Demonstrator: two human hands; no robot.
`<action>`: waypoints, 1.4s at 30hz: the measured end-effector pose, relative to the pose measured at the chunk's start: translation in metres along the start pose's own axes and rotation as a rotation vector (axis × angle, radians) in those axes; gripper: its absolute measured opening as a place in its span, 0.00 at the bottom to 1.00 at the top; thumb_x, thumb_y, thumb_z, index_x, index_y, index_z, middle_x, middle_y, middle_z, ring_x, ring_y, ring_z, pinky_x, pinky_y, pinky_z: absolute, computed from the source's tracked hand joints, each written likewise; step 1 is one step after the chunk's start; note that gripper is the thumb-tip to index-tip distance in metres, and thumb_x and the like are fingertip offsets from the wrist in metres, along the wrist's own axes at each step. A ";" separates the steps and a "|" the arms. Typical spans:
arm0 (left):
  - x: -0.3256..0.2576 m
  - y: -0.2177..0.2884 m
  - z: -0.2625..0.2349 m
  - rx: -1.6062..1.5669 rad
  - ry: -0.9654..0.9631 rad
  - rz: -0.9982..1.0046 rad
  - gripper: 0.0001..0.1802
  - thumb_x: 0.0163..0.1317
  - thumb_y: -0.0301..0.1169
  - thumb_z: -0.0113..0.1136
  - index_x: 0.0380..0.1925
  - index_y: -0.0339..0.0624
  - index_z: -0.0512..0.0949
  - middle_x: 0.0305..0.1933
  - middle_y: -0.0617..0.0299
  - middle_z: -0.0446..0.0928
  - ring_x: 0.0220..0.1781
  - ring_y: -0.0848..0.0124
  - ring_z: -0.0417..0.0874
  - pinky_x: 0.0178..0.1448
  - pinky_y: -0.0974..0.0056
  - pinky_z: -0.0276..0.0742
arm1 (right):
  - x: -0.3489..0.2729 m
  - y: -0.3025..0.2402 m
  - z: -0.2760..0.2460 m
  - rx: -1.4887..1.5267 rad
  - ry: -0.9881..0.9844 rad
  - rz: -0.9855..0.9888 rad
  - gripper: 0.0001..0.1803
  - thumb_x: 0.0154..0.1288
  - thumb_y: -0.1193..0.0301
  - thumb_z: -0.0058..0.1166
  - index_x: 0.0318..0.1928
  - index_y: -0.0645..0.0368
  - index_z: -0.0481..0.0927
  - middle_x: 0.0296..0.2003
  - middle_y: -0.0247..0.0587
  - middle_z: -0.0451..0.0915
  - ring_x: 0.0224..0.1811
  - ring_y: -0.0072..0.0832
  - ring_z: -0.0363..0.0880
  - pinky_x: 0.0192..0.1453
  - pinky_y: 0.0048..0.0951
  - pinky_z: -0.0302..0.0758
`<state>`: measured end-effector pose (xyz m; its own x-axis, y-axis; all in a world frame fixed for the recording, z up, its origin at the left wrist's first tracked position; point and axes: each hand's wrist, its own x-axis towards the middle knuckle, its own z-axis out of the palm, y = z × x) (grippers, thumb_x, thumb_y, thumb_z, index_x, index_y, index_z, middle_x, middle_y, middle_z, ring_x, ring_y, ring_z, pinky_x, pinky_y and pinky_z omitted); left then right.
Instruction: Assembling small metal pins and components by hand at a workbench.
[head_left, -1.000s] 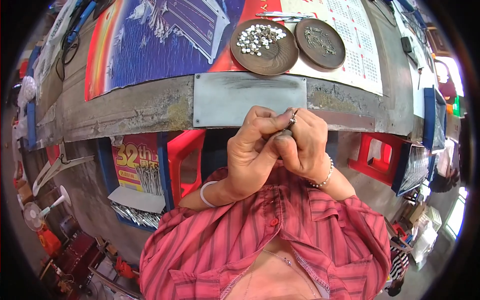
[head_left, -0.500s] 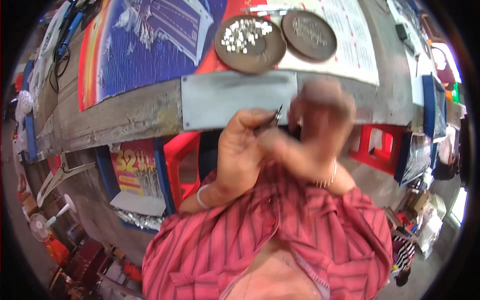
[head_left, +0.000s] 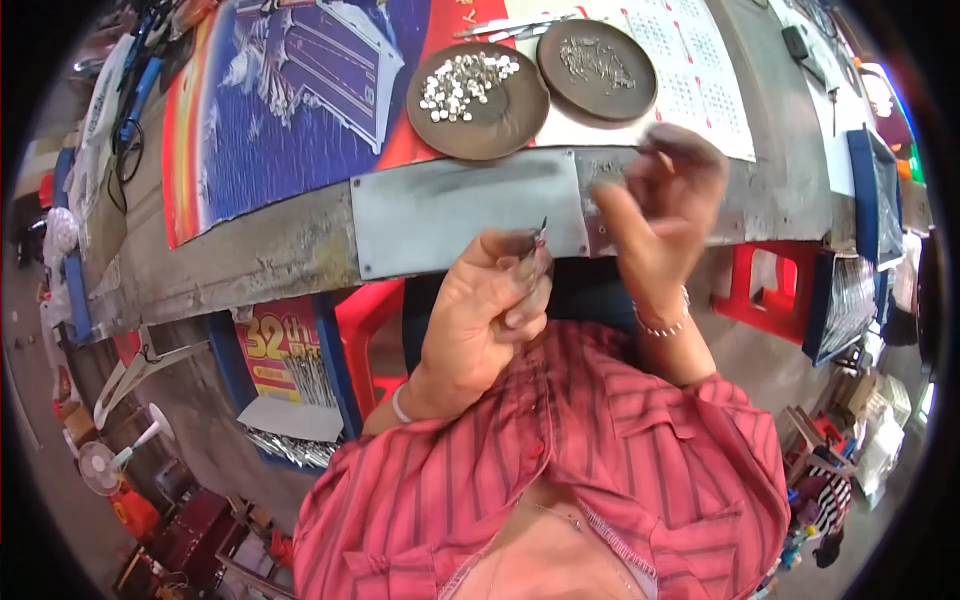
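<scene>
My left hand is closed, with a small dark pointed metal piece pinched upright between thumb and fingertips. It hovers in front of the grey metal plate fixed at the table edge. To its right, my right hand is raised over the table edge, thumb apart from the half-bent fingers; motion blurs the fingertips and nothing shows in them. Beyond the plate stands a round brown dish with many small white and silvery pieces. Beside it, a second brown dish holds thin dark metal pieces.
Tweezers-like metal tools lie behind the dishes. Printed poster sheets cover the table. A blue-framed bin with thin metal pieces and a red stool stand below at left. Another red stool and blue bin stand at right.
My right hand has moved away from my left hand, to the right and up, and its thumb and fingers now stand apart. My left hand still pinches the pointed piece.
</scene>
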<state>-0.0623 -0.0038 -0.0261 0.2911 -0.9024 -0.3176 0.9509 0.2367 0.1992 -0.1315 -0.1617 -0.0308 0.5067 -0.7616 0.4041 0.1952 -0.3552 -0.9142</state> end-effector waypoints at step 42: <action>0.047 0.083 0.012 2.461 -0.295 0.521 0.17 0.49 0.16 0.53 0.39 0.41 0.78 0.30 0.56 0.67 0.27 0.59 0.77 0.30 0.57 0.73 | -0.011 0.025 -0.061 -0.262 -0.107 -0.124 0.07 0.57 0.77 0.58 0.28 0.63 0.72 0.23 0.43 0.73 0.23 0.32 0.72 0.25 0.26 0.69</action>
<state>0.0290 -0.0307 -0.0128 0.1327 -0.9865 0.0959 -0.9043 -0.0809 0.4191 -0.1838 -0.1952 -0.0562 0.5808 -0.6471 0.4938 0.0453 -0.5800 -0.8133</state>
